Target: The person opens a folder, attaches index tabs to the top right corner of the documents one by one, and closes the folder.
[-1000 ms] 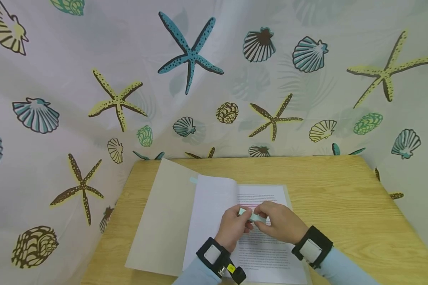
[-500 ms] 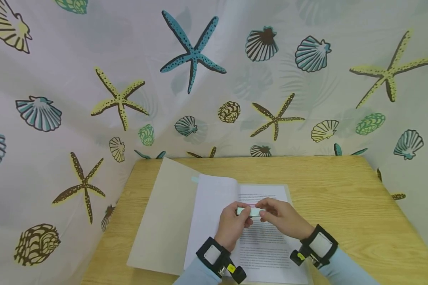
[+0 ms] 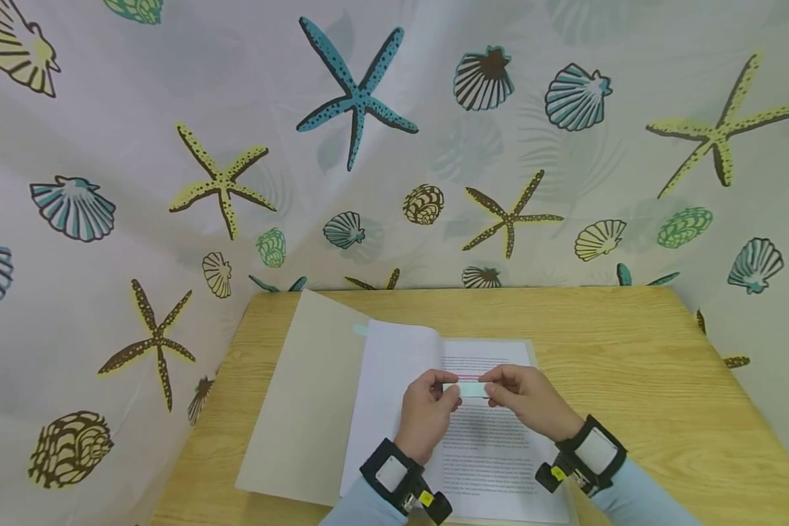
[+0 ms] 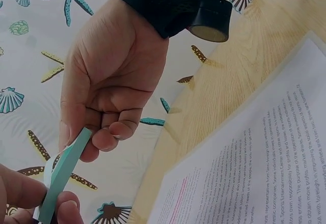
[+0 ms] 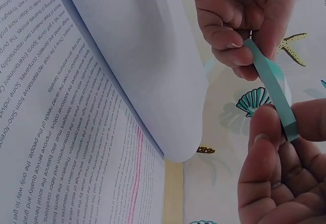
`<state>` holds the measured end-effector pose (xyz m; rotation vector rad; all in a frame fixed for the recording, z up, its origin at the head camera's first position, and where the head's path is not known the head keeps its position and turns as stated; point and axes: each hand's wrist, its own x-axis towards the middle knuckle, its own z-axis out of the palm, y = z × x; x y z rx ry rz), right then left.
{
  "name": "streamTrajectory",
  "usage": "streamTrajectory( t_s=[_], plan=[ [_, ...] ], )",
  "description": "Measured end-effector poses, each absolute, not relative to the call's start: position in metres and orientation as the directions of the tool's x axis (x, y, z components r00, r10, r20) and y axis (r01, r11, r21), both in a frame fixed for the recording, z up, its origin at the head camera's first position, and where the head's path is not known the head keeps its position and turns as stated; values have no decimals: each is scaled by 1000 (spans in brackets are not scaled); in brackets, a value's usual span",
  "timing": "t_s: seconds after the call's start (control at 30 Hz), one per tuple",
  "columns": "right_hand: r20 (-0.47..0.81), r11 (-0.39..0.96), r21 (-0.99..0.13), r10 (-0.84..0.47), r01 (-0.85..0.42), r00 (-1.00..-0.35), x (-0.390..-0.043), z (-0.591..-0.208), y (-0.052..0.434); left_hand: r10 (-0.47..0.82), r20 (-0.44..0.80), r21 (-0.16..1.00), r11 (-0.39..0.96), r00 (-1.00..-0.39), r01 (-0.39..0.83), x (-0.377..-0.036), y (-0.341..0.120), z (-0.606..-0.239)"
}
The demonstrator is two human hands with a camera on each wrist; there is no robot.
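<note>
Your left hand (image 3: 427,409) and right hand (image 3: 522,398) each pinch one end of the teal strip (image 3: 473,389) above the printed page (image 3: 493,453) on the desk (image 3: 631,351).

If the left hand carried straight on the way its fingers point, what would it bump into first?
Most likely the right hand. The left hand points rightward along the teal sticky-note pad that both hands pinch, above the printed page. Depth is unclear.

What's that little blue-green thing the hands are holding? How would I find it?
Look at the wooden table, then the open document lying on it. Just above the printed page, the left hand and right hand pinch a small pad of sticky notes between them. It is the only pale teal strip there, held off the white paper.
</note>
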<state>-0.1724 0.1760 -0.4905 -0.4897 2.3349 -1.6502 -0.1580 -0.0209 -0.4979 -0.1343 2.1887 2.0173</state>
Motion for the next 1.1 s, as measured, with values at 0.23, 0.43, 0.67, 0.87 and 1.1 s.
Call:
streamTrajectory(
  t_s=[0.23, 0.43, 0.67, 0.87, 1.1],
  plan=[
    [-2, 308, -943, -378, -124, -926, -172, -491, 177, 91, -141, 982, 139, -986, -128, -157, -21, -497],
    [-14, 303, -948, -344, -97, -939, -171, -489, 176, 149, -7, 959, 282, -989, 36, -156, -20, -495],
    [-25, 299, -951, -325, -78, -946, -171, -488, 176, 124, 61, 933, 347, -990, 100, -157, -18, -490],
    [-45, 295, -954, -314, -52, -948, -173, -488, 179, 111, 67, 931, 349, -992, 102, -161, -16, -490],
    [-17, 370, -923, -317, -107, -948, -176, -492, 181, 115, 171, 911, 359, -979, 201, -160, -13, -489]
  ],
)
